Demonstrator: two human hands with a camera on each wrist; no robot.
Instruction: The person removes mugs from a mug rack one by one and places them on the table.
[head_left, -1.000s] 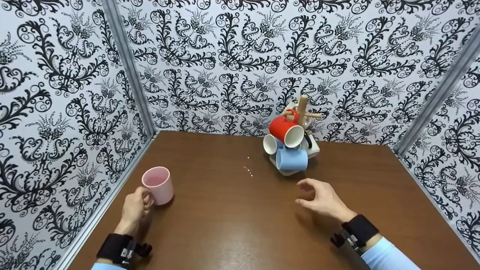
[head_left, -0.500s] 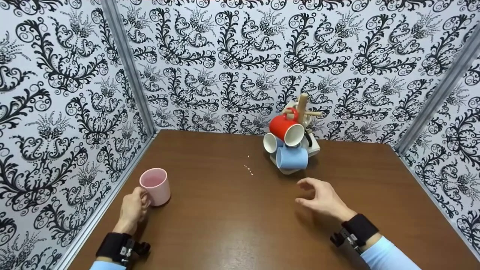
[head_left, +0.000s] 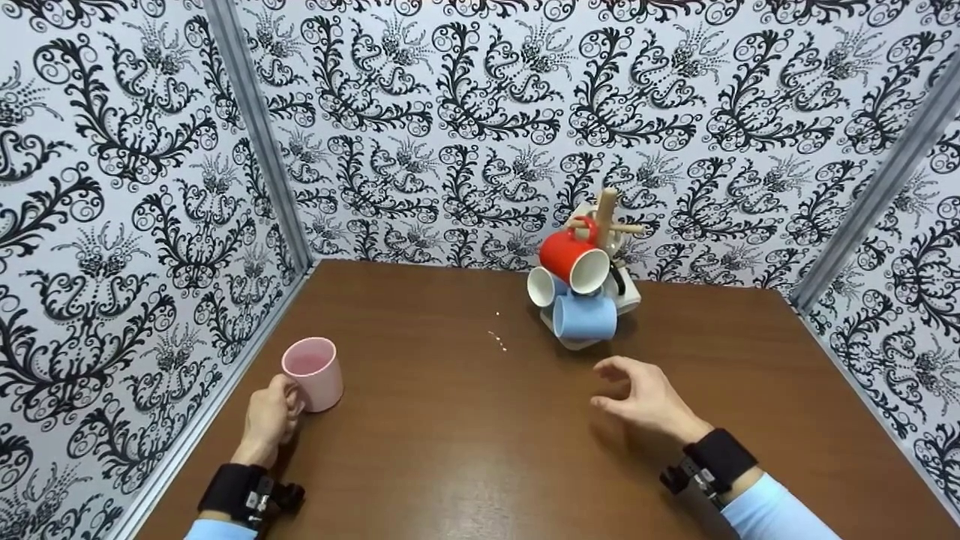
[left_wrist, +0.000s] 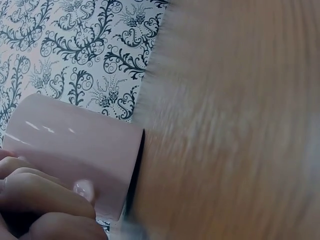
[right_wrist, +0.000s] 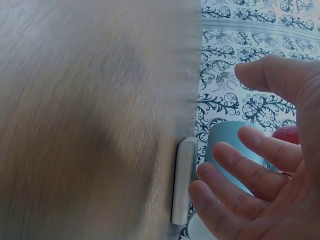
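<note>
At the left of the table, my left hand [head_left: 270,416] grips the handle of a pink mug [head_left: 321,386], which stands upright. Its base is at the tabletop in the left wrist view, where curled fingers [left_wrist: 45,195] hide most of the handle. My right hand [head_left: 649,397] hovers over the table with thumb and fingers loosely spread, holding nothing. Just beyond it, a light blue mug [head_left: 589,319] hangs on a wooden mug rack [head_left: 606,214]. Also on the rack are a red mug [head_left: 561,255] and a smaller white-lined mug [head_left: 541,287].
The rack's pale base [head_left: 628,298] stands near the back wall [head_left: 420,150]. Small white specks [head_left: 498,341] lie on the brown table [head_left: 435,435], left of the rack. Patterned panels border the table at the back and both sides.
The pink mug and my left hand have shifted slightly left and toward me, then a touch back to the right. My right hand and the rack look unmoved.
</note>
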